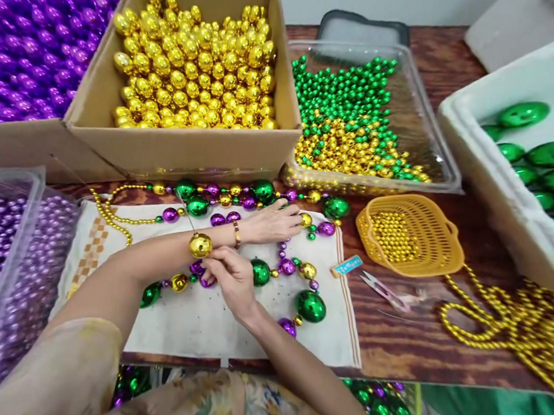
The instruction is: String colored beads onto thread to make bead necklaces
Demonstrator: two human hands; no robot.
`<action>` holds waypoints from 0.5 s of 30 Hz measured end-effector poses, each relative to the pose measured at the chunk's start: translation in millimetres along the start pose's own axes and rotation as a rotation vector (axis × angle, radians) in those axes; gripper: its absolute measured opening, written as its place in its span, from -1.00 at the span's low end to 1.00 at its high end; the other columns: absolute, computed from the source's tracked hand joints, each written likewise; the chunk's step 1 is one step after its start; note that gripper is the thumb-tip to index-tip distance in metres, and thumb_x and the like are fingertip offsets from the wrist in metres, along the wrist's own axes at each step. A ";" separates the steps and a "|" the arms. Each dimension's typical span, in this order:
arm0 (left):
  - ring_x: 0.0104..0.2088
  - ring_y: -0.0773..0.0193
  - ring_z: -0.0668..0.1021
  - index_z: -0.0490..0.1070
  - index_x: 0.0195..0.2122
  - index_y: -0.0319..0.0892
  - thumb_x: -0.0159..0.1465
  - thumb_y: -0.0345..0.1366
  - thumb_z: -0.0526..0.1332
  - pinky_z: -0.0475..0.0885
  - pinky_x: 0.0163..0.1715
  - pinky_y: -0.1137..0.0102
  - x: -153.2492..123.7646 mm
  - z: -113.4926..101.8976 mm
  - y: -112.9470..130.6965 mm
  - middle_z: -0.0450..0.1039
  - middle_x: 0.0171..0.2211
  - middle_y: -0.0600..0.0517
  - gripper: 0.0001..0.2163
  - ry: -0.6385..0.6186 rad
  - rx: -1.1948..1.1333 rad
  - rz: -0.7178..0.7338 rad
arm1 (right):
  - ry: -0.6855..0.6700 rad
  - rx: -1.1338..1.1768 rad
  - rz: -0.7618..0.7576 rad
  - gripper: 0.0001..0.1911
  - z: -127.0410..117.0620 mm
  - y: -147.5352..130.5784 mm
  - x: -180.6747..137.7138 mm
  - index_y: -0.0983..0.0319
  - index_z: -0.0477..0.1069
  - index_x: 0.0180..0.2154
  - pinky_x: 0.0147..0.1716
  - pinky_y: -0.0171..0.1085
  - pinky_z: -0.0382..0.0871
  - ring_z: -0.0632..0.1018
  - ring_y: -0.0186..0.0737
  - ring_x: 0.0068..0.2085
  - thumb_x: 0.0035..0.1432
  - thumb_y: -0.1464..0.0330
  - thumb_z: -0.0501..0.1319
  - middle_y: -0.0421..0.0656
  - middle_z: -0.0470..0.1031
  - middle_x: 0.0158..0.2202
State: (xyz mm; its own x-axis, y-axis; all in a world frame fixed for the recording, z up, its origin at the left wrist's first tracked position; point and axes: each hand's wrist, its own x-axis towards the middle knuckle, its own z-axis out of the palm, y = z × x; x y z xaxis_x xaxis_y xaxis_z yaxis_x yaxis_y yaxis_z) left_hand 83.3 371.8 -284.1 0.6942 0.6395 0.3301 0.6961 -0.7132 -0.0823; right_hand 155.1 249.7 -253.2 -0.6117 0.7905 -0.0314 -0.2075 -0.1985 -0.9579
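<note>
My arms are crossed over a white cloth (pixel 185 327). My right hand (pixel 235 283) pinches a large shiny gold bead (pixel 200 245) between thumb and fingertips. A thin needle-like wire slants up from that bead. Beneath this hand lie purple beads. My left hand (pixel 271 224) reaches across to the right, palm down with fingers apart, over a strung garland. Its fingertips are beside a smaller gold bead (pixel 306 220); whether they touch it is hard to see. Green balls (pixel 311 305), purple beads (pixel 287 267) and gold beads of the garland lie on the cloth.
Behind stand a cardboard box of gold beads (pixel 187 141), a purple-bead box (pixel 16 140) and a clear green-and-gold bead tray (pixel 452 173). Rightward are a yellow basket (pixel 431 241), thread snips (pixel 385 291), gold bead strands (pixel 517 317) and a white foam box (pixel 461 125). Left is a lilac-bead tub (pixel 37 177).
</note>
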 end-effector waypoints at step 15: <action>-0.18 0.15 0.50 0.54 -0.18 -0.20 0.37 -0.39 0.12 0.29 -0.15 0.30 -77.7 -72.8 -49.0 0.47 -0.15 -0.13 -0.82 0.017 -0.260 -0.544 | -0.023 -0.084 -0.003 -0.90 -0.5 -25.3 17.5 0.22 0.52 -0.32 -0.52 -0.34 0.48 0.53 -0.34 -0.51 0.20 0.33 0.26 -0.21 0.55 -0.46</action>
State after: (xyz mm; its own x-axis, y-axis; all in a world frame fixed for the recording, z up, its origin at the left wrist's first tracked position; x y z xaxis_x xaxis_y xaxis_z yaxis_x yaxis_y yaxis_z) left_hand -18.1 336.2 -237.3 0.2464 0.9293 0.2750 0.8815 -0.3328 0.3349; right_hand 150.1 268.8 -229.7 -0.6291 0.7770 -0.0228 -0.1447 -0.1459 -0.9787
